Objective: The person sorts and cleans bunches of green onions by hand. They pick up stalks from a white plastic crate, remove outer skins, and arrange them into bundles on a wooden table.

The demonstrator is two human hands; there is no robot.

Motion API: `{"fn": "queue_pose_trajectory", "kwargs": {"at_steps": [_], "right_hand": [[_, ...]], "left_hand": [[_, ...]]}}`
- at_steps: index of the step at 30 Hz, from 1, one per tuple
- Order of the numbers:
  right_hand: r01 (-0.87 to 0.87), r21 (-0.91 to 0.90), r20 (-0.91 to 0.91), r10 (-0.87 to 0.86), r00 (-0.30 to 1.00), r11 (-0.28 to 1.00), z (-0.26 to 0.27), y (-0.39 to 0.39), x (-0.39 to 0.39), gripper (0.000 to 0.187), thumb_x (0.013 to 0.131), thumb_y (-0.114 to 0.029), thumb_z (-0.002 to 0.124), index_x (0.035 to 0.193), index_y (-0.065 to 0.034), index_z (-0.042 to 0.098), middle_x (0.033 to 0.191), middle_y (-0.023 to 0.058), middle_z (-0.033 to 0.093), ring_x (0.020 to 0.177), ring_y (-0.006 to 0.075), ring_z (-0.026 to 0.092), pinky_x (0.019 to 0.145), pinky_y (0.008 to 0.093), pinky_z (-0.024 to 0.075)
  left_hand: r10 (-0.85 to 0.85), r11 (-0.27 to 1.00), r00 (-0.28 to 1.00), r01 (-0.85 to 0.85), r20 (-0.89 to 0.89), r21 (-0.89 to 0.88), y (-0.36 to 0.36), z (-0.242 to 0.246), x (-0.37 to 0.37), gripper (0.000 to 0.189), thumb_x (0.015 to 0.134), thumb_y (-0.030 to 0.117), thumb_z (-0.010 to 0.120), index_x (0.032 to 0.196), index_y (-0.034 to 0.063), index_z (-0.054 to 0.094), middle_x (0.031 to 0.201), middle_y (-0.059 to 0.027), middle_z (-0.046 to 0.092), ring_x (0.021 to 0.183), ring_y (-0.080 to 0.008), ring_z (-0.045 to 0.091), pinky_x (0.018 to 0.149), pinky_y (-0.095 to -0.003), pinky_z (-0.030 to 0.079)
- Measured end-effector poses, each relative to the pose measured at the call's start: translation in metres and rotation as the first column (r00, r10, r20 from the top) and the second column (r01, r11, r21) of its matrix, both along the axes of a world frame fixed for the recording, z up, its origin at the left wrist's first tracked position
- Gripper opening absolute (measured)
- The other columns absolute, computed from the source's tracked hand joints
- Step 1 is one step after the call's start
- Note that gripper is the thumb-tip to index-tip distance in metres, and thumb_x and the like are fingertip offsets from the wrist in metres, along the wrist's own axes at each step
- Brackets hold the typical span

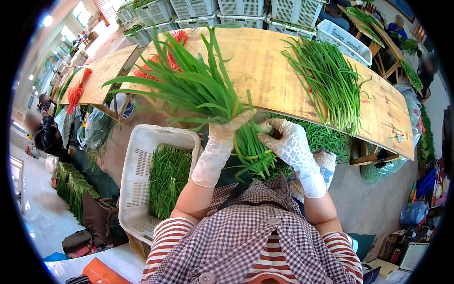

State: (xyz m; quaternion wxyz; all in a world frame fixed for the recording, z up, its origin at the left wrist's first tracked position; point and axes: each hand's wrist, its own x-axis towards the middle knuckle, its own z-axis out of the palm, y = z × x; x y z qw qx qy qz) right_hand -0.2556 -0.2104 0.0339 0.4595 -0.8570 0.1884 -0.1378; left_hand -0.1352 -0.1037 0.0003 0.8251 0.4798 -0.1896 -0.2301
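A bunch of long flat green leaves, apparently garlic chives (pixel 198 85), is in my gloved left hand (pixel 228 136). That hand wraps the bunch at mid-length, with the leaf tips fanning to the upper left and the pale cut ends pointing down toward my lap. A yellowish strand crosses the stems near these ends. My gloved right hand (pixel 289 147) is at the right side of the lower stems, its thumb and fingers curled against them. Whether it pinches a leaf there is hidden. Beyond, a pile of chives (pixel 328 85) lies on the wooden table (pixel 259 67).
A white plastic crate (pixel 138 159) at my left holds cut greens (pixel 170 181). Loose greens (pixel 321 136) lie under the table edge. Red ties (pixel 152 67) rest on the table's left part. Stacked crates (pixel 241 9) stand behind it. Other people (pixel 46 131) sit farther off.
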Motion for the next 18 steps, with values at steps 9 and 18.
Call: {"fn": "queue_pose_trajectory", "kwargs": {"at_steps": [9, 18], "right_hand": [[-0.011, -0.295, -0.212, -0.054, 0.976, 0.955, -0.038, -0.029, -0.048, 0.016, 0.065, -0.023, 0.065, 0.074, -0.0097, 0.066, 0.071, 0.0098, 0.062, 0.067, 0.0253, 0.061, 0.064, 0.035, 0.0481], [0.024, -0.11, 0.085, -0.015, 0.996, 0.994, -0.003, -0.009, -0.032, 0.029, 0.077, -0.028, 0.061, 0.099, -0.0086, 0.063, 0.088, 0.0138, 0.063, 0.081, 0.0258, 0.062, 0.073, 0.0313, 0.0487]], "left_hand": [[0.043, 0.999, 0.997, -0.042, -0.071, 0.008, 0.008, -0.013, 0.015, 0.043, 0.065, -0.006, 0.071, 0.102, 0.0016, 0.051, 0.087, -0.012, 0.06, 0.072, -0.0197, 0.061, 0.064, -0.0302, 0.052], [-0.065, 0.994, 0.998, 0.067, -0.023, 0.084, -0.013, 0.0, -0.008, 0.031, 0.069, 0.002, 0.07, 0.095, 0.0002, 0.054, 0.092, -0.0146, 0.062, 0.071, -0.0192, 0.06, 0.062, -0.0305, 0.051]]}}
